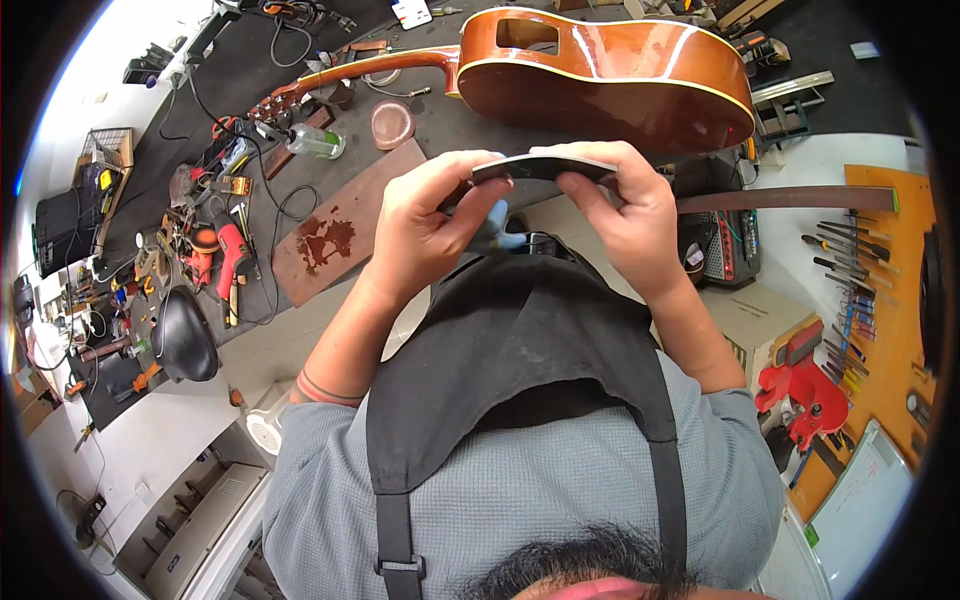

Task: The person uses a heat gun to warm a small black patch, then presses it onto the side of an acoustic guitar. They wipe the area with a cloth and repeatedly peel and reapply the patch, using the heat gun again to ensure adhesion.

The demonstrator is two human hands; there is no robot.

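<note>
My left hand (430,220) and my right hand (623,215) grip opposite ends of a thin, dark, slightly curved sheet (535,163) in front of my apron, with both thumbs on the near edge. A pale blue item (508,240), partly hidden, hangs below the sheet beside my left hand. Beyond the sheet an acoustic guitar (600,100) lies on its side on the dark bench (430,126). A wooden board with dark wet-looking stains (350,225) lies on the bench to the left of my hands.
Hand tools, cords and a red power tool (236,260) crowd the left bench, near a black seat (183,335). A clear bottle (316,140) stands behind the board. At the right are a long dark strip (780,197), a tool panel (860,290) and a cardboard box (745,315).
</note>
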